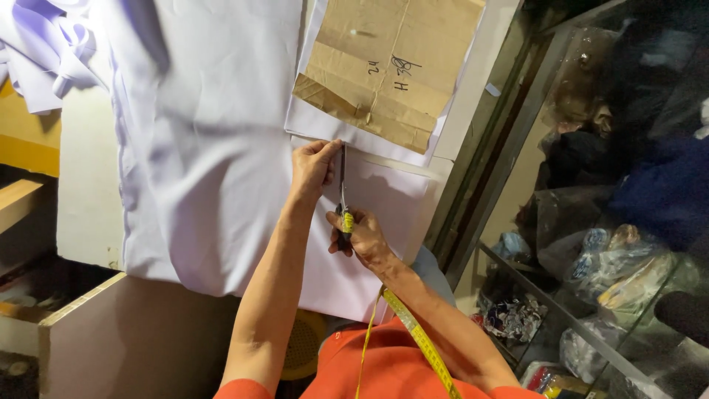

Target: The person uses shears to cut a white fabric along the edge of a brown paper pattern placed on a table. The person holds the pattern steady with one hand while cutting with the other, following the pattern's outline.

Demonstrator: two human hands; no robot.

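White fabric (214,148) lies spread over the tabletop (88,177), thin and limp, likely to slide and pucker unless pinned flat. Left hand (314,166) presses it down, fingers curled at the cut line. Scissors (343,199) stand beside it, right hand (360,236) closed around the handles. Brown paper pattern (388,63), stiff and creased, rests just beyond.

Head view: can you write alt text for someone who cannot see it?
A person's right hand works scissors through pale lilac fabric on a table, while the left hand presses the cloth flat beside the blades. A brown paper pattern lies just beyond, and a yellow measuring tape hangs near the right forearm.
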